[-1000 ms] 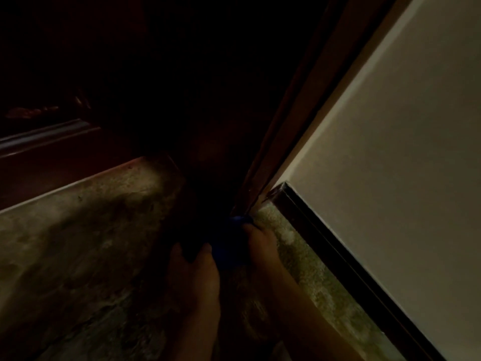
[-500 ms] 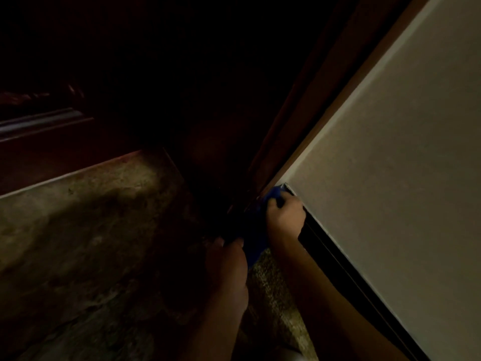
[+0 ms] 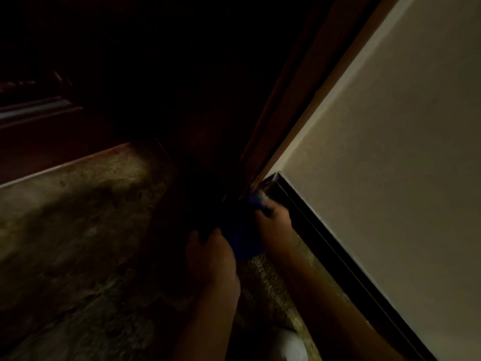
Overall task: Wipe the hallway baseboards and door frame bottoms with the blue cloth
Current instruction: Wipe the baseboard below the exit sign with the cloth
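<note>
- Head view, the room: a dim hallway corner, with a mottled brownish floor [image 3: 78, 230] lit in patches and a pale wall [image 3: 390, 165] filling the right side
- Along the foot of that wall runs a dark baseboard [image 3: 325, 243], slanting from the lower right up to its end near the middle of the picture
- Just left of the baseboard's end stands the brown wooden door frame [image 3: 286, 113], rising up and to the right; its bottom sinks into shadow, and the space left of it is too dark to make out
- At far left a dark wooden panel with a paler moulding [image 3: 33, 110] meets the floor along a thin light edge
- The blue cloth [image 3: 244, 230] is bunched low in the corner, its upper tip touching the foot of the door frame just beside the baseboard's end
- The right hand [image 3: 273, 217] is closed on the cloth's upper part, fingers curled around it, knuckles close against the baseboard
- The left hand [image 3: 210, 254] grips the cloth's lower left edge, fingers wrapped over it; the two hands sit near each other with the cloth between them
- Both bare forearms reach in from the bottom edge
- A blurred white shape [image 3: 294, 345] shows at the bottom between the arms; I cannot tell what it is
</note>
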Available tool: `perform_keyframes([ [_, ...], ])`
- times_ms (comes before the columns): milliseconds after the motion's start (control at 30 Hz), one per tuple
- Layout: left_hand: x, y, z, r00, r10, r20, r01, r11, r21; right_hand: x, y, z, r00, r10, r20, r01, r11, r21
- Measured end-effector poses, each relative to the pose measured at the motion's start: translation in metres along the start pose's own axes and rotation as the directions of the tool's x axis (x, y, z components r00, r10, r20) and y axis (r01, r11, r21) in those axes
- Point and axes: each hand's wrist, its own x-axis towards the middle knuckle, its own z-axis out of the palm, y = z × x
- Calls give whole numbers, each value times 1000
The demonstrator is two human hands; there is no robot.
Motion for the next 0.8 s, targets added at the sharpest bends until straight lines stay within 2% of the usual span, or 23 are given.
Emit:
perform_keyframes([
  [100,9,3,-18,999,-26,-33,26,1000,16,-26,3,11,977,175,125,-193,970,146],
  [233,15,21,-8,991,32,131,-35,999,15,-9,-26,-1,930,359,82,-368,899,236],
  [333,8,34,-1,986,46,163,-41,999,-31,-16,-56,-29,958,283,39,-279,899,337],
  [400,0,37,0,972,131,197,-113,989,-98,-27,-70,-44,974,228,7,-206,862,463],
  [467,-5,32,3,960,207,187,-179,972,-155,-27,-67,-46,981,187,-53,-136,855,500],
  [567,-2,29,1,958,246,149,-240,969,-58,-21,-52,-24,979,192,-63,-149,896,418],
  [700,11,17,-13,996,3,94,-9,998,63,-18,-14,0,948,307,87,-319,907,274],
  [800,-12,18,-30,996,2,92,-18,985,172,-32,-7,-20,943,324,74,-331,935,128],
])
